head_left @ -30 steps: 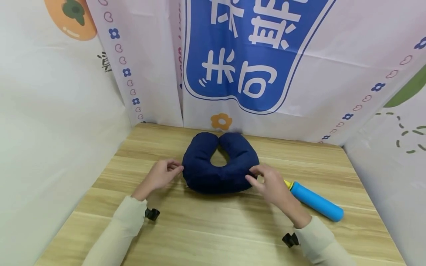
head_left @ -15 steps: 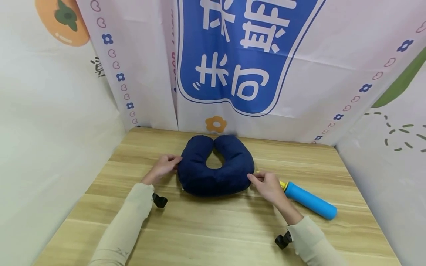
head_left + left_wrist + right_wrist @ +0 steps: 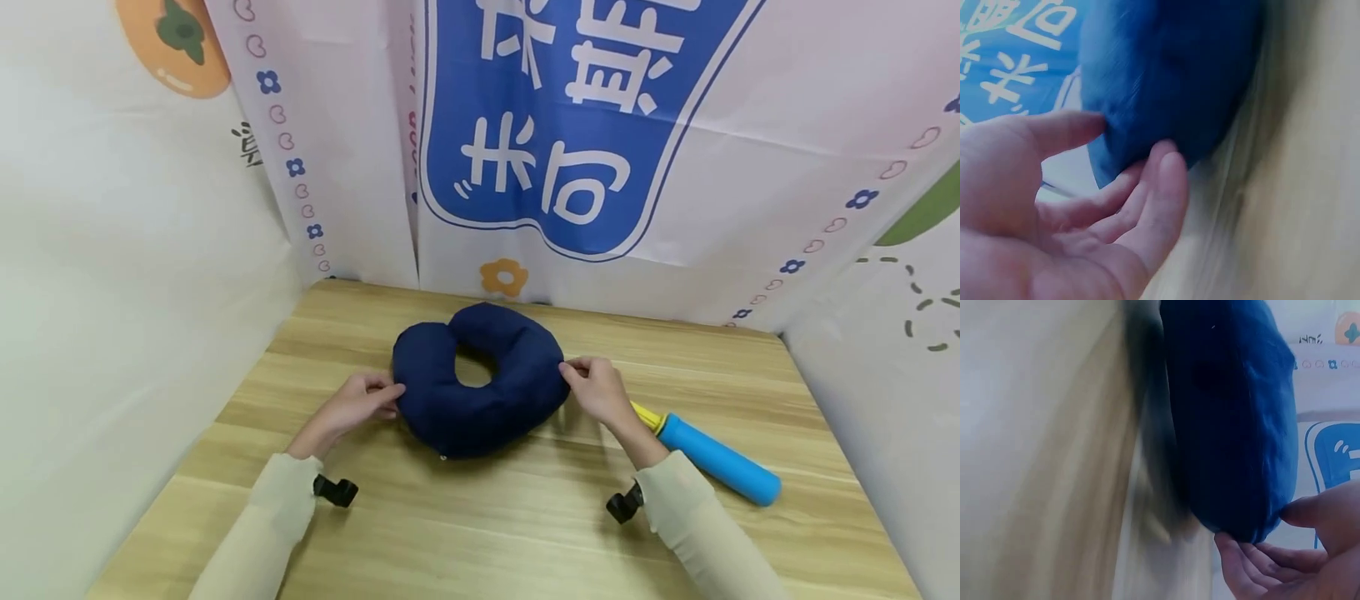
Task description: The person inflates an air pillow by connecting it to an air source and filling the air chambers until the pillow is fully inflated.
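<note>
A navy blue U-shaped neck pillow is at the middle of the table in the head view, its opening turned toward the back left. My left hand pinches its left side. In the left wrist view, the thumb and fingers of that left hand meet the pillow's edge from two sides. On the pillow's right side, my right hand has hold of the fabric between thumb and fingers. From the right wrist, the right hand shows at the lower end of the pillow.
A blue cylinder with a yellow end, like a hand pump, lies on the wooden table beyond my right forearm. Printed cloth walls off the back and both sides.
The pillow has turned counterclockwise, its opening swinging left. Both hands have gone from touching its sides to pinching them; lately my right hand shifted toward the back, my left toward the front.
</note>
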